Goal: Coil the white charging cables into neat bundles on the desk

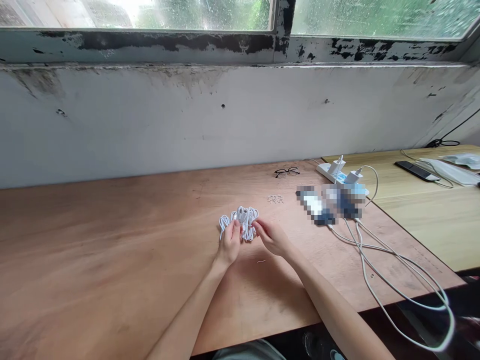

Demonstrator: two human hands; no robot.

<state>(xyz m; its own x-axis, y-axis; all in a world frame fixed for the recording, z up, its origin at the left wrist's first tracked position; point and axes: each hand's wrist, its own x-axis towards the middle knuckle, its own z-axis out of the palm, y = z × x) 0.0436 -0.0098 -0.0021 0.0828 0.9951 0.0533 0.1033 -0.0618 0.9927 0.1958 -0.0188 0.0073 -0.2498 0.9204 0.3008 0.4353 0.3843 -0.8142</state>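
A bundle of coiled white cable (245,215) is held just above the wooden table, gripped at its near side by my left hand (230,244). More loops of white cable (224,221) show to the left, behind that hand. At the bundle's right edge, the thumb and fingers of my right hand (273,237) are pinched together; whatever lies between them is too small to make out. Several short thin pale ties (275,199) lie in a small group beyond my right hand. A single thin pale strip (261,261) rests on the table between my forearms.
Eyeglasses (287,172) sit near the wall. To the right are a blurred-out phone (315,206), a white power strip (328,172) with chargers, and long white cables (397,256) hanging over the table edge. A black phone (417,171) lies on the lighter adjoining table.
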